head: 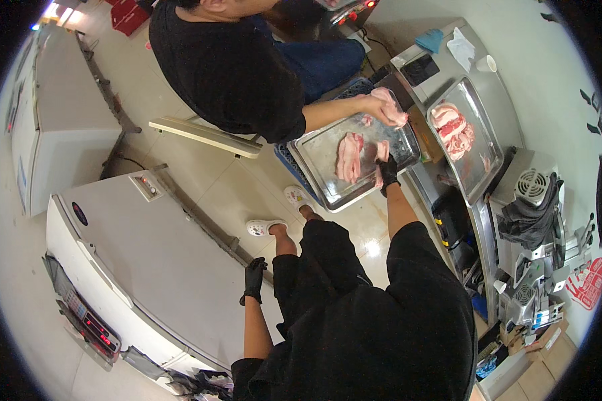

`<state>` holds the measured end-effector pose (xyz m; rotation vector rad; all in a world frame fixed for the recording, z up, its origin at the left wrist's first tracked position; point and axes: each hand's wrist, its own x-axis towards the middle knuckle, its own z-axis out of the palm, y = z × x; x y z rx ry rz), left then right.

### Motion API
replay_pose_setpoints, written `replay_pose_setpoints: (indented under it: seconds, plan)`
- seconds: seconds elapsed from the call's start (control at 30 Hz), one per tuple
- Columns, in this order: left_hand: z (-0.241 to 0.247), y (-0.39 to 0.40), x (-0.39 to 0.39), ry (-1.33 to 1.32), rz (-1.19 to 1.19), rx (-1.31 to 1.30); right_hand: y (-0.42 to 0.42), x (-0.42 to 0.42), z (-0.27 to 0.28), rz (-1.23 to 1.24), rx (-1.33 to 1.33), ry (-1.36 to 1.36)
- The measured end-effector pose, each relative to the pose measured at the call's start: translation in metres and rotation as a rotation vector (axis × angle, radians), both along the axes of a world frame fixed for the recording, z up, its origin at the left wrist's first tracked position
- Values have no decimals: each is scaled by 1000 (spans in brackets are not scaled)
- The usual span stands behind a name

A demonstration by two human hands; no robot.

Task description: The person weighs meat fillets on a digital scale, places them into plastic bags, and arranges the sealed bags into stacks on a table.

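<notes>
My right hand [389, 173], in a black glove, is closed on a piece of raw meat [382, 150] at the near right corner of a metal tray [318, 188]. Another strip lies partly hidden under that hand. Slabs of pale pink raw meat [349, 158] lie side by side in the tray. Across it, a co-worker's bare hand [379, 108] holds a further piece of meat [394, 109]. My left hand [254, 278], also in a black glove, hangs beside a white chest freezer [180, 265] with its fingers loosely curled; whether they hold anything cannot be told.
A second metal tray [469, 185] with sliced meat stands on the steel counter [491, 95] at the right, near a phone [420, 69] and a paper cup [486, 63]. Slicing machines [527, 185] are beyond. The co-worker [231, 70] sits close at the upper left, by a pale stool [205, 136].
</notes>
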<state>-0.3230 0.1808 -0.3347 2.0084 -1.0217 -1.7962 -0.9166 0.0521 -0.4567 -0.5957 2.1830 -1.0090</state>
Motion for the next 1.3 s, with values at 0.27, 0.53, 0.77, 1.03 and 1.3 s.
replay_pose_setpoints:
  seconds: [0.27, 0.53, 0.77, 1.03, 1.3]
  plan:
    - [-19, 32, 32, 15, 127, 207, -31, 73, -2, 207, -259, 559]
    - [-2, 9, 29, 2, 216, 207, -72, 136, -19, 293, 607, 584]
    - [-9, 12, 10, 16, 215, 147, -74, 134, 1, 391, 468, 520]
    - [-20, 40, 12, 24, 166, 211, -35, 64, -12, 67, 22, -811]
    - [-13, 16, 17, -20, 133, 213, 11, 67, 42, 159, -337, -560]
